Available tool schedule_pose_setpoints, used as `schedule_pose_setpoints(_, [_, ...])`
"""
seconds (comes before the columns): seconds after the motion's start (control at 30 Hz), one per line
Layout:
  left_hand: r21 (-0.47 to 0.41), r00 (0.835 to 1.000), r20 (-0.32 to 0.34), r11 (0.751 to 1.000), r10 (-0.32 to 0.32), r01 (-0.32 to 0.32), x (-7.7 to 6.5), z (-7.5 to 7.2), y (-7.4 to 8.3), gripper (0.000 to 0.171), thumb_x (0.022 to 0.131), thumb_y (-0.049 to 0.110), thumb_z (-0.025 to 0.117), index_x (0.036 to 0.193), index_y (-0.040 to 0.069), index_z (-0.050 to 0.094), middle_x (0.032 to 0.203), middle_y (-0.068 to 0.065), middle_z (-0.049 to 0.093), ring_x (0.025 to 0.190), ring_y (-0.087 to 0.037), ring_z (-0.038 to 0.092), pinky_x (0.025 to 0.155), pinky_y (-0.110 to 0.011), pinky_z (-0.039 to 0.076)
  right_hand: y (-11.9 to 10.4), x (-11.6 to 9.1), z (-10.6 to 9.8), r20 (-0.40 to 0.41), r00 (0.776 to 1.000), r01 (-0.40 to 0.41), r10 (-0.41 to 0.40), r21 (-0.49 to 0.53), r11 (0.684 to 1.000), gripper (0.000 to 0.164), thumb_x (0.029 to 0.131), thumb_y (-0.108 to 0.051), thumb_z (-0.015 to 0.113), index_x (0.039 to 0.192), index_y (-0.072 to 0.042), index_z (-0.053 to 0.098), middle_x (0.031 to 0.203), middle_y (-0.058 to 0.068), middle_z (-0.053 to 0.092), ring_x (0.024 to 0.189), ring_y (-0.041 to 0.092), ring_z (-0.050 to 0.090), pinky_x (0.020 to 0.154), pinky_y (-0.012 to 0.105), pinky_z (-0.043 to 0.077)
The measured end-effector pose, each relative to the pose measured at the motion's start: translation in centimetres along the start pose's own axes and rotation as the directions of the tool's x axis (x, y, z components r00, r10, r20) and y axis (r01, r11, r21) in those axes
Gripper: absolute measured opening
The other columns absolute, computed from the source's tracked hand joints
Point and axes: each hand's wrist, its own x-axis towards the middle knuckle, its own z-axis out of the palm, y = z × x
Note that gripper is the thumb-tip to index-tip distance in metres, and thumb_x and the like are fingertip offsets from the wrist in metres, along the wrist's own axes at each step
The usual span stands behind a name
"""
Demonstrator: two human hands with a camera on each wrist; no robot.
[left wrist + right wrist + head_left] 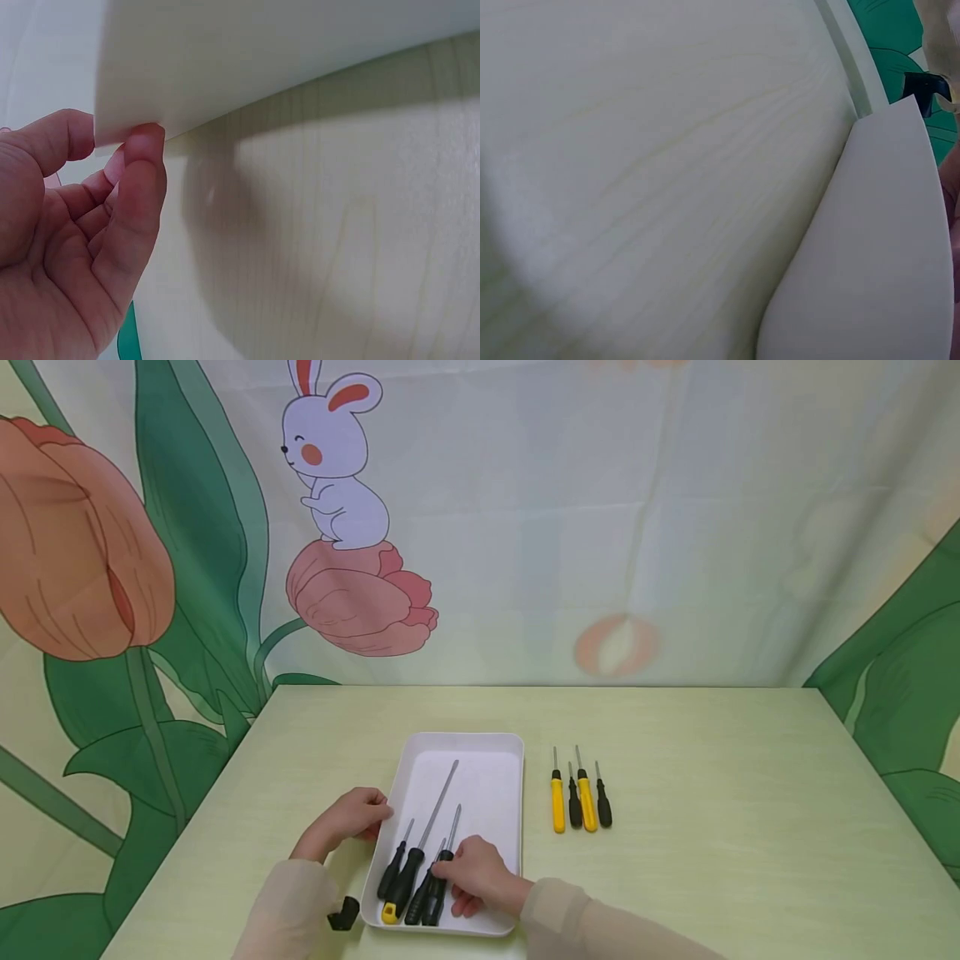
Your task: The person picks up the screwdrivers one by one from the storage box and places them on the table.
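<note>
A white tray (pixel 491 777) stands on the table with several screwdrivers lying in its lower left part. One of them is a long screwdriver (pixel 407 878) with a black handle ending in yellow; left of it lies a small black screwdriver (pixel 392 872). My left hand (pixel 348 821) holds the tray's left side, its thumb and fingers pinching the wall (pixel 161 90) in the left wrist view. Over the tray, my right hand (pixel 483 872) has its thumb and fingertips on the handle of a black screwdriver (pixel 435 902), the rightmost one, pinching it.
Right of the tray, two yellow-handled screwdrivers (pixel 558 806) and two black-handled screwdrivers (pixel 603 806) lie in a row on the table (pixel 712 827). A printed curtain (pixel 525 527) hangs behind the table's far edge. A small black object (pixel 344 914) shows by the left sleeve.
</note>
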Motion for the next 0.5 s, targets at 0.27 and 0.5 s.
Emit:
schedule_pose_setpoints(0.27, [-0.001,1.000,0.003,1.000,-0.008,0.008,0.05,-0.02,-0.05,0.015,0.086,0.013,0.050,0.088,-0.001,0.053,0.074,-0.008,0.054,0.062,-0.016,0.052,0.058,-0.027,0.046,0.29,0.52,0.51,-0.046,0.999,0.027,-0.027,-0.001,1.000,0.027,0.077,-0.022,0.063,0.067,-0.005,0.045,0.040,0.001,0.046,0.028,0.008,0.044,0.029,0.022,0.037])
schedule_pose_setpoints(0.5, [0.002,1.000,0.003,1.000,-0.006,0.006,0.12,0.04,-0.14,0.016,0.086,0.013,0.050,0.088,-0.002,0.054,0.074,-0.008,0.054,0.062,-0.017,0.052,0.058,-0.028,0.046,0.34,0.66,0.54,-0.065,0.997,0.041,-0.039,0.017,0.999,0.027,0.077,-0.019,0.063,0.064,-0.003,0.046,0.039,0.001,0.047,0.027,0.007,0.043,0.030,0.023,0.038])
